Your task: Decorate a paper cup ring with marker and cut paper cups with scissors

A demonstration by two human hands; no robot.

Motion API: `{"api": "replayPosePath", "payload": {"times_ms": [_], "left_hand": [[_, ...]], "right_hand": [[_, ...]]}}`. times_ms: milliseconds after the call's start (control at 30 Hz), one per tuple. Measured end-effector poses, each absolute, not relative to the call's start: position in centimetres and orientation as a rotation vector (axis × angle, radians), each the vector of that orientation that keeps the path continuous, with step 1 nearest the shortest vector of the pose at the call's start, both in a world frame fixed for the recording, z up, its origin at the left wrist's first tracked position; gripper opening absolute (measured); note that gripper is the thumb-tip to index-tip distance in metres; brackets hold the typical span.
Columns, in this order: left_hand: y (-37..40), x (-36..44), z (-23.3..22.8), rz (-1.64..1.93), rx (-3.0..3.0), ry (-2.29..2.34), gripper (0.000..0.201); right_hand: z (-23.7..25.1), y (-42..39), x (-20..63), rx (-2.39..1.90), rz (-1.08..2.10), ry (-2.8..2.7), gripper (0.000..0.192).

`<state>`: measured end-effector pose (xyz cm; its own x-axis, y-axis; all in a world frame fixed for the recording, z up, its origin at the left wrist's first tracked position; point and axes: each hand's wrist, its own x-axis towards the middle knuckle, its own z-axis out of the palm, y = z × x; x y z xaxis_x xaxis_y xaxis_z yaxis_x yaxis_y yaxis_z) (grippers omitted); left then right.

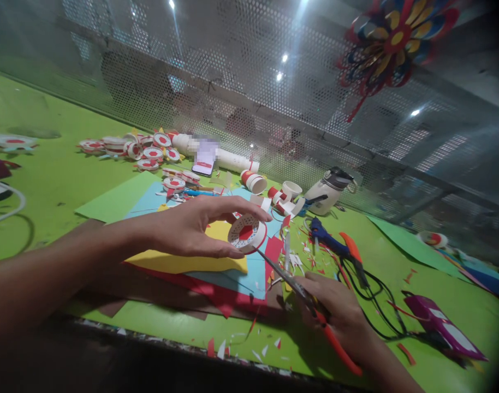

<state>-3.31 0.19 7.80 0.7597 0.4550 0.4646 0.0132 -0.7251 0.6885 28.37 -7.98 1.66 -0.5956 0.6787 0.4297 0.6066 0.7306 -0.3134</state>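
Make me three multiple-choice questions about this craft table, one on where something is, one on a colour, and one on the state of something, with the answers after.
1. Where does the glue gun lie?
A. on the table right of the paper sheets
B. on the yellow sheet
C. in the left hand

2. What colour are the scissors' handles?
A. green
B. orange-red
C. white

3. How is the cut paper cup held?
A. lying flat on the table
B. stacked with other cups
C. pinched in the left hand with the scissor blades at its rim

Answers:
1 A, it rests on the green table beside the scraps, its cord trailing right.
2 B, the handle sticking out of the right hand is orange-red.
3 C, thumb and fingers grip the cup above the yellow sheet while the blade tips meet its edge.
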Motion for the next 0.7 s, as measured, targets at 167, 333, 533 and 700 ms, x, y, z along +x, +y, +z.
{"api": "replayPosePath", "payload": {"times_ms": [167,333,533,700], "left_hand": [[-0.04,-3.23,7.85,0.839,2.261,0.383,0.044],[-0.26,-3.03,7.91,0.855,2.247,0.427,0.044],[-0.25,-2.8,7.62,0.867,2.232,0.439,0.043],[0.04,-2.86,7.14,0.858,2.229,0.462,0.042]], "right_hand": [[1.59,-7.98,28.46,-0.986,0.158,-2.421,0.032],[1.62,-7.98,28.5,-0.965,0.096,-2.441,0.032],[1.77,-7.95,28.47,-0.963,0.065,-2.45,0.034],[1.94,-7.84,28.35,-0.983,-0.029,-2.43,0.034]]}}
